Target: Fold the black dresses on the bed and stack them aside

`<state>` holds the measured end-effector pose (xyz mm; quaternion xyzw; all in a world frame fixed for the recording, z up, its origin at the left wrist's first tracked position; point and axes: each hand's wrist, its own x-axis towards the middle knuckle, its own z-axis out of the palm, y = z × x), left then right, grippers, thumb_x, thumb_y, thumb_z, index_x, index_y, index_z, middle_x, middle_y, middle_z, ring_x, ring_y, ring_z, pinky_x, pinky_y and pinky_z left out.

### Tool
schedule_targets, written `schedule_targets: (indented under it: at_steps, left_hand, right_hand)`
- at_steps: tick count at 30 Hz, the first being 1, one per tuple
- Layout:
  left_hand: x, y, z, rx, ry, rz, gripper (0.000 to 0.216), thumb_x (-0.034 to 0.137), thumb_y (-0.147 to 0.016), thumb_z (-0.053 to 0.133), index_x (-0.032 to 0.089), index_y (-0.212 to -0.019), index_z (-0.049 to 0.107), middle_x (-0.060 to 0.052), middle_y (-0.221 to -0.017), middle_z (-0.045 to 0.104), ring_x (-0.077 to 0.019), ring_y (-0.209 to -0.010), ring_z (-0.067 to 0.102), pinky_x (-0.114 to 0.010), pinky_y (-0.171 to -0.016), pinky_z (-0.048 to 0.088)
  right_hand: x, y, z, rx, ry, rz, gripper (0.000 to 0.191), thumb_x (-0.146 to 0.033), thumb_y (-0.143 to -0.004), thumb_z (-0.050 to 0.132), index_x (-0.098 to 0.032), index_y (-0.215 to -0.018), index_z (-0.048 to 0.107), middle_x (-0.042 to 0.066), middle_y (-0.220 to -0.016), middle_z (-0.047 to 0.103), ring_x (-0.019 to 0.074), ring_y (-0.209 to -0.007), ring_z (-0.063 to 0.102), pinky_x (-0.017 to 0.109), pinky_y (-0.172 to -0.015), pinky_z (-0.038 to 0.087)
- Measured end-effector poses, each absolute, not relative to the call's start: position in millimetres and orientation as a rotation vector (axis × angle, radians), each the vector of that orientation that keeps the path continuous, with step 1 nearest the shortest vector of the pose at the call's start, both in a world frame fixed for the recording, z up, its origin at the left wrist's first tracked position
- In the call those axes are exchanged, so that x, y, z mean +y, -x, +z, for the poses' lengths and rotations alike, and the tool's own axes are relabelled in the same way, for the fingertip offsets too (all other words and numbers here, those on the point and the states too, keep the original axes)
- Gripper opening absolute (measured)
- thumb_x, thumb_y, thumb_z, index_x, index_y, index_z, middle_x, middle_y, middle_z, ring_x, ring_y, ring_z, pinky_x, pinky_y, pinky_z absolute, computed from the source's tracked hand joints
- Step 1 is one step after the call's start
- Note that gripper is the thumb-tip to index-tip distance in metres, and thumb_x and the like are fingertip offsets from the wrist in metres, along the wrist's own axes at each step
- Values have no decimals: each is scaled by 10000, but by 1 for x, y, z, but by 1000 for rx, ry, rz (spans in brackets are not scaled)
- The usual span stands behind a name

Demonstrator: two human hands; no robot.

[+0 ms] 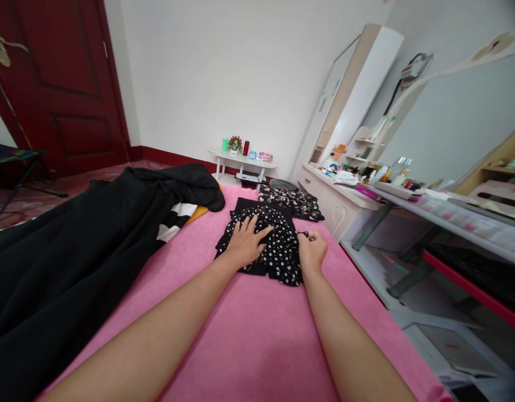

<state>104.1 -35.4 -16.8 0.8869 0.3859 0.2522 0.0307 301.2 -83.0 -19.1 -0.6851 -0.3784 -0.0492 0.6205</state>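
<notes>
A black garment with white polka dots [278, 251] lies folded on the pink bed cover [249, 324]. My left hand [247, 241] rests flat on it, fingers spread, pressing the cloth down. My right hand [311, 248] is at the garment's right edge, its fingers closed in a pinch on the fabric. Behind it lies a second dark garment with a floral print [297, 202], untouched.
A large black garment [73, 251] covers the left of the bed, over something white and yellow [186, 215]. A white dresser [345, 195] crowded with cosmetics stands on the right, a small white table [243, 159] by the far wall, and a dark red door [60, 84] at left.
</notes>
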Motion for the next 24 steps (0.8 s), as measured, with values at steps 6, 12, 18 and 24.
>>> schedule_targets:
  at_steps: [6, 12, 18, 24]
  left_hand:
    - [-40, -102, -11, 1057, -2766, 892, 645, 167, -813, 548, 441, -1365, 356, 14, -1555, 60, -326, -1399, 119, -558, -1079, 206]
    - [-40, -103, -13, 754, -2958, 675, 571, 42, -755, 454, 411, -1168, 592, 74, -1446, 383, -202, -1348, 297, -503, -1111, 159]
    - [-38, -105, -13, 771, -2951, 667, 521, 83, -767, 467, 420, -1137, 614, 62, -1425, 418, -205, -1332, 329, -502, -1101, 175]
    - [-38, -105, -12, 752, -2935, 671, 523, 86, -758, 477, 416, -1141, 614, 60, -1428, 414, -212, -1333, 330, -507, -1103, 168]
  right_hand:
    - [-87, -303, -20, -927, 1808, -51, 94, -231, -534, 560, -233, -495, 474, -40, -451, 508, 131, -409, 426, 241, -393, 271]
    - [-86, -301, -6, -954, 1998, 15, 147, -247, -587, 562, -237, -713, 636, -16, -689, 666, 174, -609, 585, 249, -527, 380]
    - [-47, -307, 17, -1116, 1882, -46, 351, -450, -730, 560, -174, -932, 636, 65, -885, 693, 204, -804, 628, 281, -709, 451]
    - [-16, -305, 21, -1331, 2157, -7, 187, -390, -751, 611, -208, -764, 647, 24, -802, 696, 172, -749, 631, 248, -671, 434]
